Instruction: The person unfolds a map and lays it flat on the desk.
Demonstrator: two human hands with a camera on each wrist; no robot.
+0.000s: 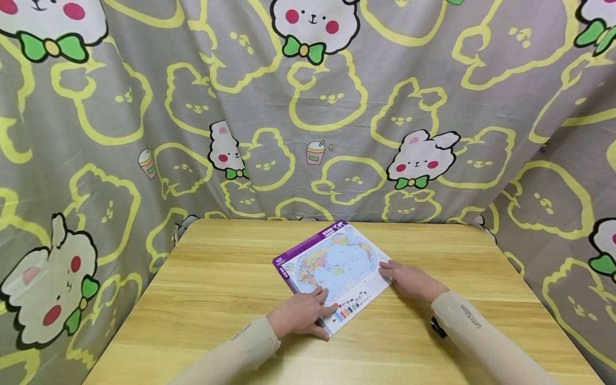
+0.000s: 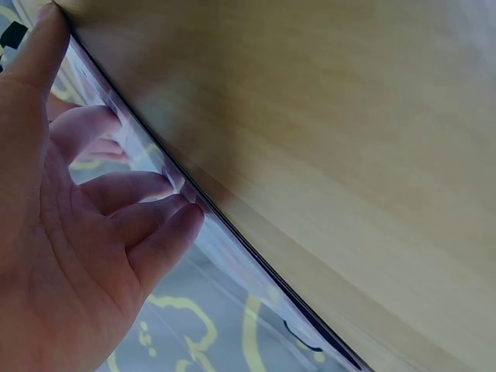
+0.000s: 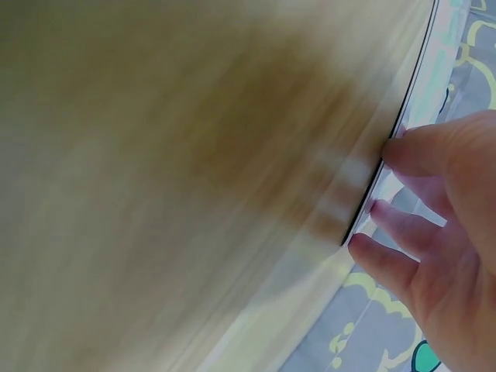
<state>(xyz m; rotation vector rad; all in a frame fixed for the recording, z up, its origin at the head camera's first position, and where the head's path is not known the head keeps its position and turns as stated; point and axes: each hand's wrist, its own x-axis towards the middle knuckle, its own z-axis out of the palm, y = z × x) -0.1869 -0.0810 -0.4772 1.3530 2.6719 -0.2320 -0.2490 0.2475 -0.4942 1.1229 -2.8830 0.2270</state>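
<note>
A thin, flat world map board (image 1: 344, 267) with a purple band along its far edge lies at an angle on the wooden table. On its near left part rests my left hand (image 1: 300, 314), fingers spread over the printed face and thumb by the near corner. In the left wrist view the left fingertips (image 2: 190, 217) touch the glossy surface close to the dark edge. My right hand (image 1: 413, 282) touches the board's right edge. Its thumb (image 3: 415, 151) lies against that edge in the right wrist view, with other fingertips on or beside the board.
The wooden table (image 1: 202, 289) stretches out around the board. A grey curtain (image 1: 260, 101) with yellow outlines and white cartoon animals hangs behind it and on both sides. A small black object (image 1: 438, 327) shows under the right sleeve (image 1: 474, 326).
</note>
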